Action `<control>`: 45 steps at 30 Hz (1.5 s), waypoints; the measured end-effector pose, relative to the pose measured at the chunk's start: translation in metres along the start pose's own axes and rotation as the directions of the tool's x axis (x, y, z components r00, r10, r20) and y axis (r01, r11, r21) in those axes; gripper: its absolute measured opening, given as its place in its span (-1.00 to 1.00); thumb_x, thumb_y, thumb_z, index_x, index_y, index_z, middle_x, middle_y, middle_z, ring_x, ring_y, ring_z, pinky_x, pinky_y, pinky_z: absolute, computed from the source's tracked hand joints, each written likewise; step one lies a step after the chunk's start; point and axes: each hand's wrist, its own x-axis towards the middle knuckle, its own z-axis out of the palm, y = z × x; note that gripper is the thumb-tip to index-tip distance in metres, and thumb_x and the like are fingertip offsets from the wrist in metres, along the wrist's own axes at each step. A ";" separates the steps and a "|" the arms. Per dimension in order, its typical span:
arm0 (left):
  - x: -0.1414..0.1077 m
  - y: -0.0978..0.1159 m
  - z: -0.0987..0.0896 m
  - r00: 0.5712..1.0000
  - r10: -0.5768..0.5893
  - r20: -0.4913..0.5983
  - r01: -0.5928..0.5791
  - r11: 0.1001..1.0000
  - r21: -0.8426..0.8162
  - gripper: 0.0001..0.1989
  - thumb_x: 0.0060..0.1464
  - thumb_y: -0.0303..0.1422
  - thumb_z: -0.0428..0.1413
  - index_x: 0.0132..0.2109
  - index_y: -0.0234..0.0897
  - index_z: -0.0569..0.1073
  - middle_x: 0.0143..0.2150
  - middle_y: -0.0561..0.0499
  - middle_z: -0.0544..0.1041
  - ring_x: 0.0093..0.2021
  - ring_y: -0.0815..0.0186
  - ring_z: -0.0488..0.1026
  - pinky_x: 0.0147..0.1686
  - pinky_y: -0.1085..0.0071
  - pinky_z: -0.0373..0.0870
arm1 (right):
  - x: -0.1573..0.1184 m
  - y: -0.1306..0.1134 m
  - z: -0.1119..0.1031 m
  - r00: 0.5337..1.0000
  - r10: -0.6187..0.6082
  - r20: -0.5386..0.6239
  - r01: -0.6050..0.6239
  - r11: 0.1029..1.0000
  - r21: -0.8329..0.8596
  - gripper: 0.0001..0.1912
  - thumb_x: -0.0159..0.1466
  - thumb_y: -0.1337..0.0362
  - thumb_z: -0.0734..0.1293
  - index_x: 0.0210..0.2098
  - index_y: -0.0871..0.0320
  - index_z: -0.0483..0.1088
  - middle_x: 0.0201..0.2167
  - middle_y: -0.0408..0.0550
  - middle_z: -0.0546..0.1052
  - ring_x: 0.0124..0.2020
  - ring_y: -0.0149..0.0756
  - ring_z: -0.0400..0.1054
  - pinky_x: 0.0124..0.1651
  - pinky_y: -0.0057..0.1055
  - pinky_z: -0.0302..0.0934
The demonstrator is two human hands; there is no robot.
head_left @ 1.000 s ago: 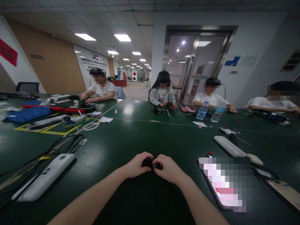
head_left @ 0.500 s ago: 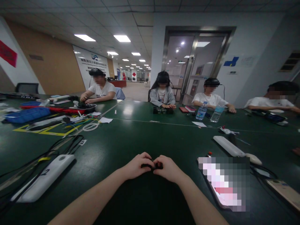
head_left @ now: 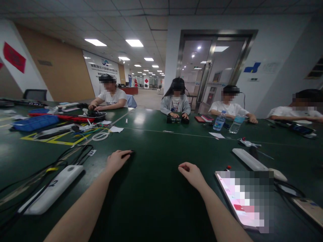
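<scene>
left hand [head_left: 116, 161] lies palm down on the green table [head_left: 156, 148], center-left of frame, fingers [head_left: 124, 155] together and pointing up-right. dark sliver [head_left: 128, 153] at the fingertips, long axis roughly level, running toward frame right. too small to tell what it is, or whether it's pinched or just lying under the tips. if held, it's likely fingertips only because it's so small.

right hand [head_left: 192, 175] is low center-right, well apart from the left, fingers loosely curled, nothing visible in them. looks relaxed rather than gripping.

phone [head_left: 242, 201] just right of the right hand, screen pixelated. white power strip [head_left: 52, 190] lower left with black cables [head_left: 63, 164] running from it, likely laid there to keep the hands' area free.

upper left: blue tray [head_left: 35, 123], red tray [head_left: 68, 117], white cable coil [head_left: 100, 136]. across the table a co-worker's hands [head_left: 176, 117] sit on a black object [head_left: 174, 119].
</scene>
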 end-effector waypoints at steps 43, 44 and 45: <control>0.010 -0.051 -0.005 0.774 -0.545 -0.320 0.554 0.829 -0.073 -0.59 0.09 -0.23 -0.06 0.07 -0.09 0.43 0.01 -0.25 0.42 -0.02 -0.07 0.37 -0.16 0.11 0.35 | 0.001 -0.001 -0.003 0.998 0.062 0.020 -0.059 0.990 -0.126 -0.79 0.21 0.25 0.24 -0.20 0.12 0.45 -0.24 -0.08 0.53 -0.20 -0.27 0.41 -0.17 -0.37 0.24; 0.010 -0.051 -0.005 0.775 -0.546 -0.319 0.554 0.829 -0.073 -0.59 0.09 -0.23 -0.06 0.07 -0.09 0.43 0.00 -0.25 0.42 -0.02 -0.07 0.38 -0.16 0.11 0.35 | 0.001 -0.001 -0.002 0.998 0.057 0.019 -0.053 0.990 -0.133 -0.79 0.21 0.24 0.23 -0.21 0.12 0.45 -0.25 -0.08 0.53 -0.20 -0.27 0.41 -0.16 -0.37 0.24; 0.010 -0.051 -0.005 0.776 -0.545 -0.318 0.554 0.829 -0.071 -0.59 0.09 -0.23 -0.06 0.07 -0.09 0.43 0.00 -0.24 0.42 -0.02 -0.07 0.38 -0.16 0.11 0.35 | 0.002 0.000 -0.002 0.999 0.048 0.018 -0.045 0.989 -0.141 -0.78 0.21 0.24 0.23 -0.21 0.12 0.45 -0.25 -0.08 0.53 -0.21 -0.27 0.41 -0.15 -0.36 0.24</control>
